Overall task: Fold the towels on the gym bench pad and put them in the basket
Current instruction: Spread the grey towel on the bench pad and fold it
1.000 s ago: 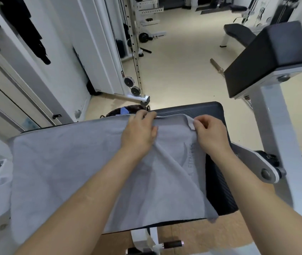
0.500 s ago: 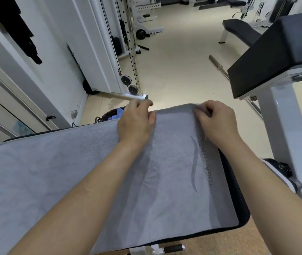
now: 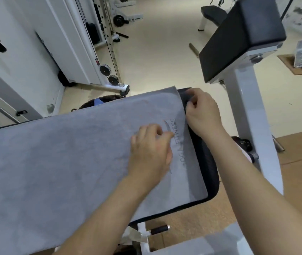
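A long grey terry towel [image 3: 63,153] lies spread flat along the black padded bench worktop [image 3: 209,162], its printed fitness logo at the right end, as a person readies it for folding. The right hand [image 3: 202,113] sits at the towel's right edge near the far corner, its grip pinching the hem between thumb and bent fingers, likely to lift that end over. The left hand [image 3: 149,153] rests on the cloth just beside the logo, apparently to hold it flat. Its fingers are curled onto the fabric (whether that grip has gathered any cloth cannot be told).

Just beyond the worktop's far edge a dark woven container [image 3: 108,100] with something blue in it peeks out. It may be the basket, and no folded towel can be seen in it.

A white steel post [image 3: 247,116] carrying an angled black pad [image 3: 242,39] stands close by the right forearm and could crowd a wide sweep. A cable machine with round pulleys [image 3: 108,70] stands far left, well apart. A black-handled adjusting pin [image 3: 160,229] juts out below the near edge.
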Action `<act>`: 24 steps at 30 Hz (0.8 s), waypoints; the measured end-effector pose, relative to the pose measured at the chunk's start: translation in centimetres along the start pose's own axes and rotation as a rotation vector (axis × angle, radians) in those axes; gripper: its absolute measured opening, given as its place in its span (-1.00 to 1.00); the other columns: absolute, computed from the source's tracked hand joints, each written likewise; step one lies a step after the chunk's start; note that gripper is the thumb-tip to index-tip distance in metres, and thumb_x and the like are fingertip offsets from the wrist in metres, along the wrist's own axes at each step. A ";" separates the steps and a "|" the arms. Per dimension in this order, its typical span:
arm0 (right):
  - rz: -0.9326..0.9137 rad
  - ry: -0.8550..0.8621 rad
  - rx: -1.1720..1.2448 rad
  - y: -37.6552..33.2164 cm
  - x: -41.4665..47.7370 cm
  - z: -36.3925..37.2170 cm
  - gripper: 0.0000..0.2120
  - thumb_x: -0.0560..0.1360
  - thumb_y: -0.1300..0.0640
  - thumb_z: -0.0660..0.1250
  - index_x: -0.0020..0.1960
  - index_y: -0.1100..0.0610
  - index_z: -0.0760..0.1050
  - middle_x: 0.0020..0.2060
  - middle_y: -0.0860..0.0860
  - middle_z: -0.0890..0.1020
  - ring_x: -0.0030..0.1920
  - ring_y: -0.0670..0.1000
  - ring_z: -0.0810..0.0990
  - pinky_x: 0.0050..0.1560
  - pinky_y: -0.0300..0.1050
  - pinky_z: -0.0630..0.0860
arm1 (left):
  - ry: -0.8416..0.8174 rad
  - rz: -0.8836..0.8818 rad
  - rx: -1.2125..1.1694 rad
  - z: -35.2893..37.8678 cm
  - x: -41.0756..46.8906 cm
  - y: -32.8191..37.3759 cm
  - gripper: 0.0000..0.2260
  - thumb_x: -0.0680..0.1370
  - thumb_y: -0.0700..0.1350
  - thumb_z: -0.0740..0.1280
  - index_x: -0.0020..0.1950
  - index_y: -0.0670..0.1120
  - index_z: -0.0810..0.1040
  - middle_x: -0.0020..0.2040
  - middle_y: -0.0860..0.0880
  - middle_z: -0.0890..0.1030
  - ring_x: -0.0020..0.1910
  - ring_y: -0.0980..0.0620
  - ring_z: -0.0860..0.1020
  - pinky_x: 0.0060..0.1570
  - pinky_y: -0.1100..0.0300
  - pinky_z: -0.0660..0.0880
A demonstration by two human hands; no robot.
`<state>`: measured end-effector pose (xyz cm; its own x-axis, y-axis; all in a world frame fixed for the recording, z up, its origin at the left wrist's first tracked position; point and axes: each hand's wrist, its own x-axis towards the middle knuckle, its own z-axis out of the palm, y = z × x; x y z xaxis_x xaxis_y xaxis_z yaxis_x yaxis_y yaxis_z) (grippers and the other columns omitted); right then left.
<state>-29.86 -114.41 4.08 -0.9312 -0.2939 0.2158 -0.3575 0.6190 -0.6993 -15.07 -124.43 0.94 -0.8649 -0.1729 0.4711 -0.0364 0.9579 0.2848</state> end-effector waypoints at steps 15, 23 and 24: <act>0.034 -0.007 -0.167 1.8 -5.4 0.4 -0.68 0.54 -0.08 0.24 0.22 0.05 0.41 0.08 0.08 0.48 0.03 0.14 0.51 -0.07 0.01 0.47 | -0.370 0.092 0.027 6.1 -9.0 7.8 -0.77 0.17 0.01 0.58 -0.29 0.05 0.59 -0.35 0.05 0.48 -0.40 0.04 0.48 -0.52 0.22 0.30; 0.038 0.027 -0.015 -2.8 1.7 2.7 -0.85 0.52 0.07 0.26 0.00 0.13 0.52 -0.07 0.04 0.57 -0.12 0.05 0.44 -0.21 -0.14 0.28 | -0.334 -0.428 -0.436 4.6 -7.4 7.5 -0.81 0.51 -0.01 0.38 0.10 0.02 0.53 -0.11 0.02 0.64 -0.13 -0.01 0.59 -0.22 0.24 0.40; 0.056 0.020 -0.004 -3.0 2.0 2.6 -0.87 0.51 0.09 0.25 -0.06 0.13 0.52 -0.13 0.02 0.57 -0.15 0.05 0.44 -0.24 -0.14 0.28 | -0.355 -0.495 -0.512 4.4 -7.4 7.5 -0.78 0.52 -0.02 0.38 0.17 0.05 0.55 -0.06 0.07 0.65 -0.06 0.04 0.59 -0.12 0.28 0.45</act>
<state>-30.42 -118.74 4.85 -0.9510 -0.2443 0.1895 -0.3048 0.6369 -0.7081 -11.14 -114.95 -4.09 -0.9194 -0.3850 -0.0800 -0.2981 0.5497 0.7804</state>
